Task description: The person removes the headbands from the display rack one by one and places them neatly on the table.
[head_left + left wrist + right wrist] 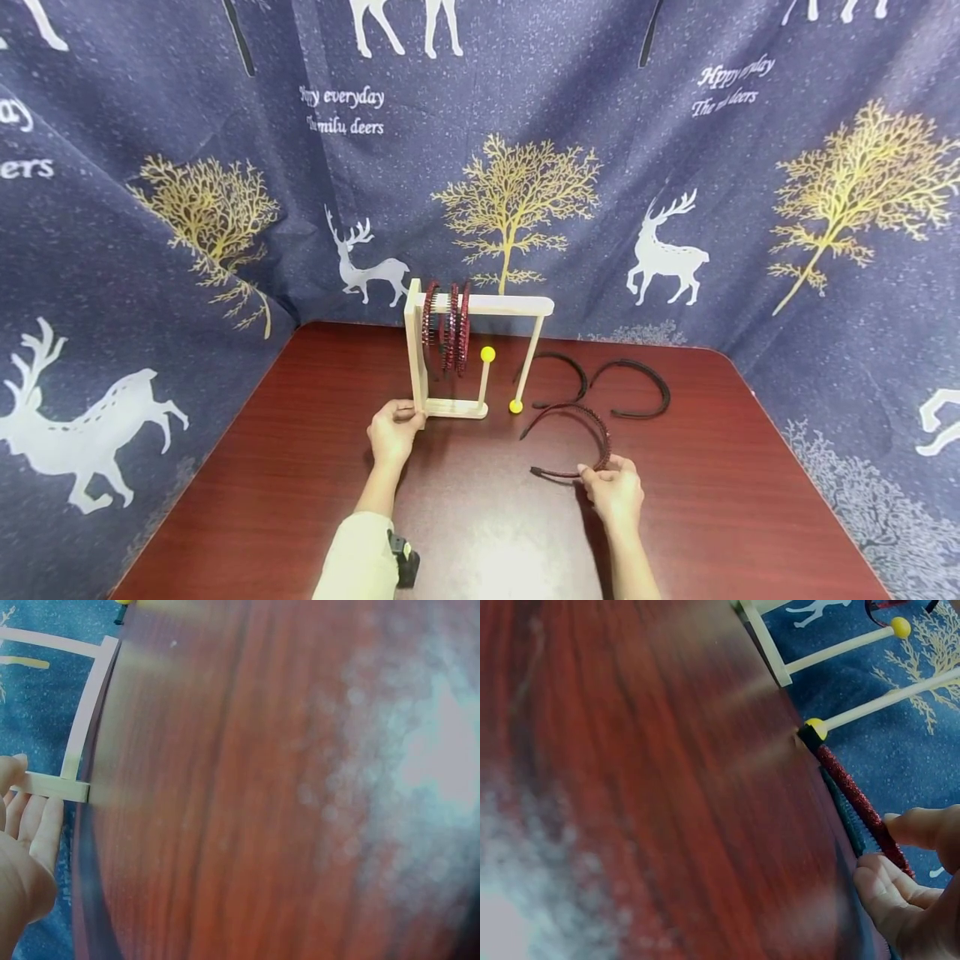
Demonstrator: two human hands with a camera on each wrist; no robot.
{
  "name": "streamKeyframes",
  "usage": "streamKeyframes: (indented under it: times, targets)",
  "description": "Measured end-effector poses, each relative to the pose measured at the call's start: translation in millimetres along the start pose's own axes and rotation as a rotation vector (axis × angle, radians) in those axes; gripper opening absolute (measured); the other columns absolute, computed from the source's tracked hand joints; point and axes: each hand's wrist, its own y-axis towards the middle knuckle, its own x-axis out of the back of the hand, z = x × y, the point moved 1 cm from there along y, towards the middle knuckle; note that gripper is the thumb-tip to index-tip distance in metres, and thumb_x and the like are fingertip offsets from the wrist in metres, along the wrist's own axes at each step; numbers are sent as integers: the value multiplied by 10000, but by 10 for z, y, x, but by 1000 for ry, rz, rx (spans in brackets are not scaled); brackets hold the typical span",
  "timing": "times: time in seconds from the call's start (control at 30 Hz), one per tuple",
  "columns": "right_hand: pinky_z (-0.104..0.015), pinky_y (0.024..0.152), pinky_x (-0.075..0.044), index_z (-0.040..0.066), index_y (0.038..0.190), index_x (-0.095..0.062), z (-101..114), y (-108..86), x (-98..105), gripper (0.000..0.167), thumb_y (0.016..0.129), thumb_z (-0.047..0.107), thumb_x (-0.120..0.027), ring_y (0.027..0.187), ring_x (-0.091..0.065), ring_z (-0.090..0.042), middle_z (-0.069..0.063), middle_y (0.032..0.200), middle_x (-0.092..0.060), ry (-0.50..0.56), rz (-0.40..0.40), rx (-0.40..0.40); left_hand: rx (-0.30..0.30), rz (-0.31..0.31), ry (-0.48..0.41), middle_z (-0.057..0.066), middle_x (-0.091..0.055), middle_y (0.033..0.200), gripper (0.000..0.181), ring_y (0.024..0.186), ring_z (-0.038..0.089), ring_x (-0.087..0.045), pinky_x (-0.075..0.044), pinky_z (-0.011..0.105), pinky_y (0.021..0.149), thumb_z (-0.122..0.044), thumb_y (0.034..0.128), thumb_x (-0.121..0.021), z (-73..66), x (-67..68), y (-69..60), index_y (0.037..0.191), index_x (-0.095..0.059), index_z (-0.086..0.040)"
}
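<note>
Red headband (604, 437), head view: in the right hand (615, 492), in front of the two dark ones, its tips pointing left toward the wooden stand (415, 342). Thumb and fingers pinched together on the near side of its curve; far side and both tips free. Cannot tell if it touches the table (300, 467). Left hand (393, 433) grips the stand low, at the foot of the upright.

Progress, my reading: partway. At least three hanging headbands (453, 329) sit bunched on the top bar (495, 306), toward the upright; the bar's outer stretch bears none. Off the bar: the red one in hand, plus one black headband (583, 382) and another black headband (660, 385), both on the table to the right of the stand.

Left wrist view: thumb above, fingers below, closed round a wooden piece of the stand near its end. No headband in that grip.

Right wrist view: red band runs out from between thumb and fingers, its dark tip overlapping a yellow ball (817, 728) in line of sight; contact cannot be told. Fingertips well back from that tip, little gap between them beyond the band's thickness.
</note>
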Motion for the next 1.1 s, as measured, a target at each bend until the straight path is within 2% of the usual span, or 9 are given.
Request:
streamKeyframes:
  times: [0.2,0.27,0.43,0.7,0.8,0.93,1.1]
  targets:
    - [-306,536,-525,-137,1217,-420,-3,28,15,587,790,133,-720,593,-666,-246,-159,767,-683,11,55,-1,-8,-7,-4,24,-702,779,185,685,184,-663,-322,407,878,-129,711,-800,-14,0,11,860,-695,-98]
    - [-306,539,-529,-147,1219,-417,-4,38,17,594,786,123,-721,594,-667,-252,-160,752,-681,22,67,-4,5,-3,-3,19,-703,783,184,689,178,-663,-353,393,864,-135,714,-799,-18,-1,10,863,-695,-102]
    - [-293,540,-532,-162,1224,-403,-16,65,16,611,777,92,-732,595,-663,-259,-147,724,-671,67,91,-25,37,5,-4,3,-702,788,190,687,148,-659,-450,376,737,-148,714,-800,-10,-2,7,867,-694,-109]
    - [-299,563,-535,-148,1231,-404,-9,91,19,598,787,92,-726,628,-667,-255,-176,789,-671,91,112,-28,28,3,-9,22,-703,791,186,685,168,-662,-418,412,788,-131,717,-795,-39,6,21,867,-691,-94]
    - [-320,536,-532,-97,1239,-429,35,51,44,576,804,146,-717,628,-657,-244,-158,815,-677,63,97,-30,38,9,-5,18,-702,792,192,688,170,-661,-420,405,789,-137,717,-795,-37,11,7,872,-691,-96]
    - [-349,597,-496,-18,1226,-486,174,-6,71,528,822,246,-700,633,-637,-221,-101,818,-687,-19,51,39,47,4,2,12,-702,789,196,698,176,-661,-425,394,782,-149,714,-802,-23,16,-8,869,-690,-104]
    - [-370,688,-435,44,1185,-541,387,-15,46,458,827,282,-699,660,-622,-180,-58,812,-693,-40,3,145,46,9,1,25,-703,804,198,712,199,-661,-379,418,839,-143,718,-796,-26,15,-10,876,-686,-97]
